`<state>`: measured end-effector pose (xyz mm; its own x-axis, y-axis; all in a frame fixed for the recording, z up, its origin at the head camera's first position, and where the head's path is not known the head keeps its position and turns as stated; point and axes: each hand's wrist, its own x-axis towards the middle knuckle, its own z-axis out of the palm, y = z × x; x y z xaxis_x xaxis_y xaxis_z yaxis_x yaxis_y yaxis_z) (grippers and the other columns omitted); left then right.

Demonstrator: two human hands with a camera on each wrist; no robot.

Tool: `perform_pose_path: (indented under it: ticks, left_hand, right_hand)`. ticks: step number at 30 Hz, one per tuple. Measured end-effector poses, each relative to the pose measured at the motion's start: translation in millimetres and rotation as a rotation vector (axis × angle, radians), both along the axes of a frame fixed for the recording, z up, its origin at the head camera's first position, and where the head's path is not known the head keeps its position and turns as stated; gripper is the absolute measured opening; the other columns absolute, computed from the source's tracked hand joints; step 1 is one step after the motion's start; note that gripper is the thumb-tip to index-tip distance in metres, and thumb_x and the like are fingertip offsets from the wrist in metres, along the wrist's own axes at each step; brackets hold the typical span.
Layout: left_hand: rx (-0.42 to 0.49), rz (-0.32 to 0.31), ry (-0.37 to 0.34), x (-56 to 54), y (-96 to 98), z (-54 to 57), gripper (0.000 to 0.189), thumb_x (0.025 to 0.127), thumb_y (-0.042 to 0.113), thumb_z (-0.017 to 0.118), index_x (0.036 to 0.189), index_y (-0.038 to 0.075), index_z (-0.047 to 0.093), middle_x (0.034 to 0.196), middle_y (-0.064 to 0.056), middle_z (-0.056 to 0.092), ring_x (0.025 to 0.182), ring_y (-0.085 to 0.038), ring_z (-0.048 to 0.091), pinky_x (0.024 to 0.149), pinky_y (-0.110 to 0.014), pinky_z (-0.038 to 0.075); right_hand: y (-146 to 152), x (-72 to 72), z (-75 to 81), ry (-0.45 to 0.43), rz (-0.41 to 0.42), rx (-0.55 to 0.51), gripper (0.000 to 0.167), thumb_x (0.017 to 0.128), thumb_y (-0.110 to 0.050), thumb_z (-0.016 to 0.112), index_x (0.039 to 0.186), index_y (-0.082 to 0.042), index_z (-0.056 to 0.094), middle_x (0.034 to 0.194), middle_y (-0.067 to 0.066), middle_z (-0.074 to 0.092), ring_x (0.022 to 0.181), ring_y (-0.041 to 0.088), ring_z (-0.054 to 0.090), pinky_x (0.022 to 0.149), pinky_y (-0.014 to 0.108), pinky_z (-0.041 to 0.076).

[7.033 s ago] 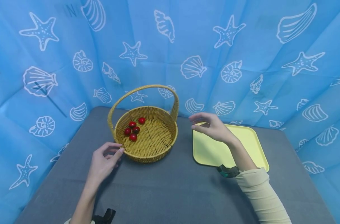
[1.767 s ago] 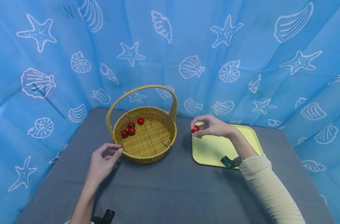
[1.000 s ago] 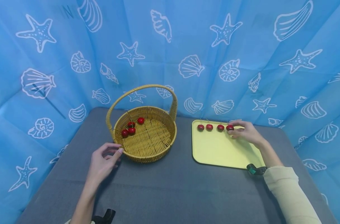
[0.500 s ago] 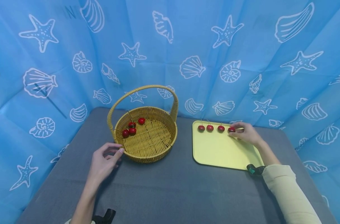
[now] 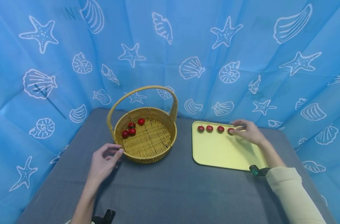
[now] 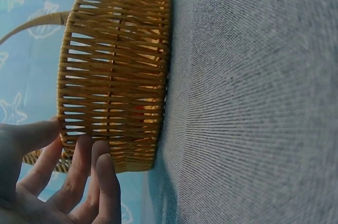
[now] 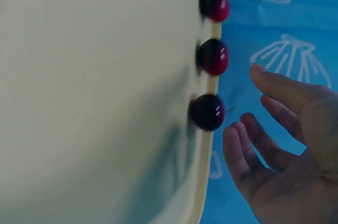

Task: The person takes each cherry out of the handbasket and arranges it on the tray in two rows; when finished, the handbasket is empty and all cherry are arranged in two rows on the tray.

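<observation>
My left hand [image 5: 105, 160] pinches the near left rim of a round woven basket [image 5: 147, 157] with a tall handle; in the left wrist view the thumb and fingers [image 6: 82, 166] are at its rim. Several red cherries [image 5: 132, 132] lie in the basket's left part. Over the far right of a yellow tray [image 5: 214, 152], my right hand [image 5: 249, 132] hovers with fingers spread, holding nothing. Several cherries [image 5: 209, 128] form a row along the tray's far edge. The rightmost cherry [image 7: 207, 112], with a thin stem, sits just off the fingertips in the right wrist view.
Both containers stand on a grey cloth-covered table [image 5: 170, 193]. A blue curtain [image 5: 164, 81] with white shell and starfish prints hangs right behind them. Grey cloth separates the basket from the tray.
My right hand carried a cherry from the basket side to the right end of the tray's row, then let it go and drew slightly back. My left hand stayed on the rim.
</observation>
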<state>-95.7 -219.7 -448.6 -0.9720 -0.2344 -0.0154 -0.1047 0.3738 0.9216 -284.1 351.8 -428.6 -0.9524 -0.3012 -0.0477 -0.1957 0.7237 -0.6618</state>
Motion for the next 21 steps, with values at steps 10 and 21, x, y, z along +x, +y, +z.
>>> perform_pose_path:
  ticks: [10,21]
  left_hand:
    - [-0.004,0.01,-0.015,-0.5,-0.2,-0.3,0.035,0.105,0.031,0.075,0.133,0.01,0.07,0.122,-0.021,0.076,0.083,-0.018,0.077,0.065,-0.03,0.065]
    - [-0.014,0.014,-0.038,-1.0,0.3,0.2,0.037,0.105,0.035,0.074,0.134,0.012,0.07,0.124,-0.02,0.075,0.086,-0.019,0.077,0.067,-0.03,0.065]
  right_hand:
    - [-48,17.2,30.9,0.021,0.034,-0.114,0.048,0.105,-0.024,0.075,0.146,-0.003,0.061,0.15,0.025,0.063,0.106,-0.006,0.065,0.087,0.027,0.064]
    - [-108,29.4,41.6,0.034,0.187,-0.277,0.036,0.103,-0.012,0.075,0.137,-0.002,0.067,0.137,0.022,0.069,0.11,0.01,0.074,0.091,0.02,0.062]
